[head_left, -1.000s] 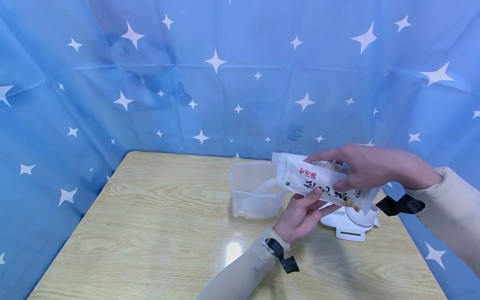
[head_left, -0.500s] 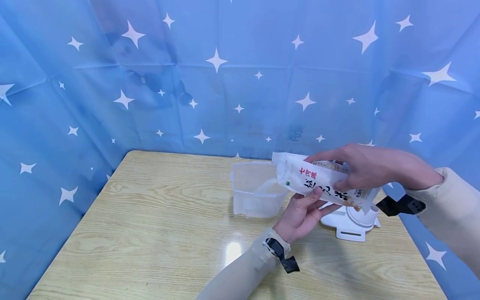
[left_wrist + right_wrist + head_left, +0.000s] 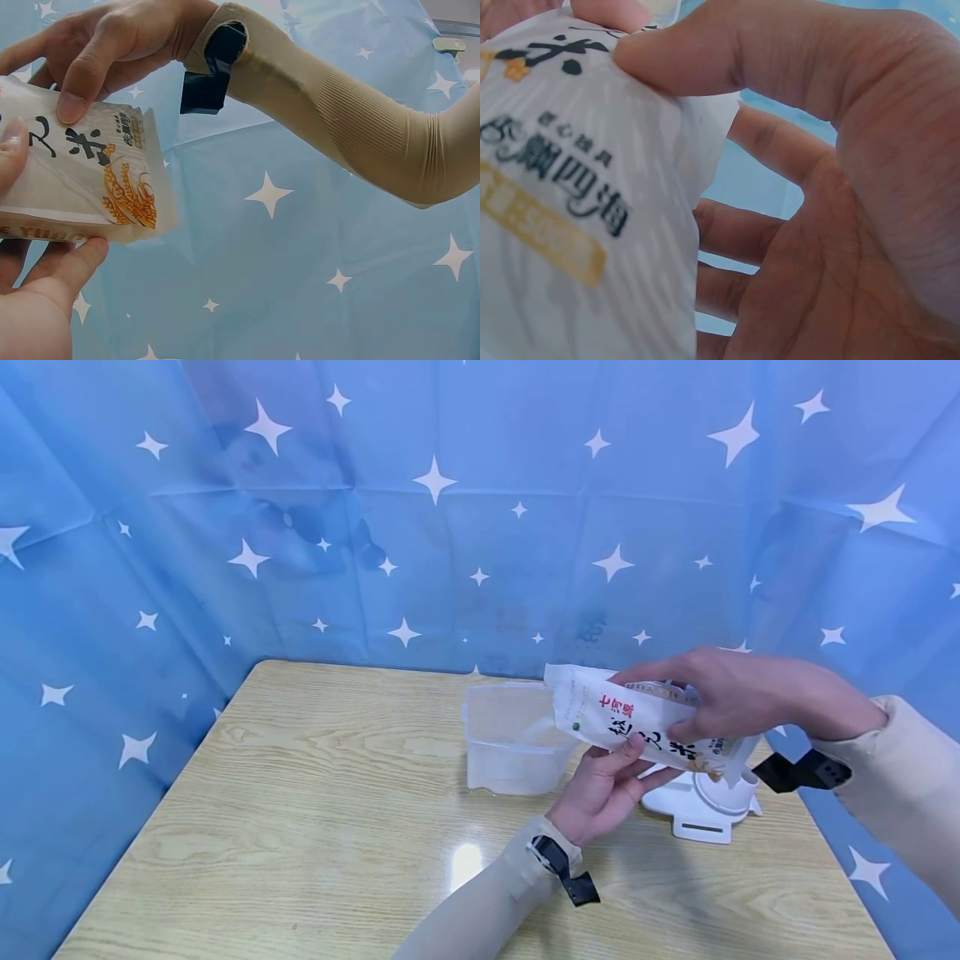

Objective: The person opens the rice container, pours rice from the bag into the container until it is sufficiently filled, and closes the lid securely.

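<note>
A white rice bag [image 3: 588, 706] with black and red lettering is held tilted, its left end over the rim of a clear plastic container [image 3: 487, 768]. A whitish stream [image 3: 536, 728] runs from that end into the container. My left hand [image 3: 596, 793] grips the bag from below, thumb on its front. From above, my right hand [image 3: 738, 689] holds the bag's right part, thumb on the front and fingers behind. Both hands also show on the bag [image 3: 67, 165] in the left wrist view. The bag's mouth faces away and is hard to see.
On the wooden table [image 3: 300, 793], a white plastic lid-like part [image 3: 701, 810] with a round ring lies at the right, partly under the bag. A blue star-patterned cloth [image 3: 375, 527] hangs behind the table and at its sides.
Both hands and the bag stay nearly still. The whitish stream keeps falling into the container, and its contents look slightly fuller and whiter.
</note>
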A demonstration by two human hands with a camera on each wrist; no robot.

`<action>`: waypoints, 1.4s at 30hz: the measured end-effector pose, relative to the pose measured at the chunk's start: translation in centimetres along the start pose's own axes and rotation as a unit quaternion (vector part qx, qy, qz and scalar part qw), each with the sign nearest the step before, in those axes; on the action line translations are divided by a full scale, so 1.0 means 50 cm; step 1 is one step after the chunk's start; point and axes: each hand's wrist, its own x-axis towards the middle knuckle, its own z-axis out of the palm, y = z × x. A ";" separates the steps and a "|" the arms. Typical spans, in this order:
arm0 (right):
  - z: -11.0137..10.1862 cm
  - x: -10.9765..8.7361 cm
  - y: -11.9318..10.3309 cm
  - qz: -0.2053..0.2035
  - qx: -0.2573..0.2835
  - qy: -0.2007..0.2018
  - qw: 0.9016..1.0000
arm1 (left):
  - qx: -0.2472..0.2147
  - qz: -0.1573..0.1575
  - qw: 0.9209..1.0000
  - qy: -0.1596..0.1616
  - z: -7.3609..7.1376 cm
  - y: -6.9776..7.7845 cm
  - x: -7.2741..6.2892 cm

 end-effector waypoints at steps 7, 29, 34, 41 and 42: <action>0.000 0.001 -0.001 0.011 0.006 -0.004 1.000 | 0.006 0.009 1.000 0.005 0.001 -0.001 0.001; 0.002 0.004 -0.004 0.008 0.012 -0.004 1.000 | 0.004 0.015 1.000 0.013 0.003 -0.001 0.001; 0.002 0.004 -0.006 0.007 0.008 -0.002 1.000 | 0.005 0.017 1.000 0.016 0.004 0.000 0.001; 0.001 0.005 -0.007 0.008 0.002 -0.001 1.000 | 0.004 0.019 1.000 0.018 0.004 0.001 0.001; 0.001 0.005 -0.007 0.008 0.001 -0.001 1.000 | 0.004 0.019 1.000 0.018 0.004 0.001 0.001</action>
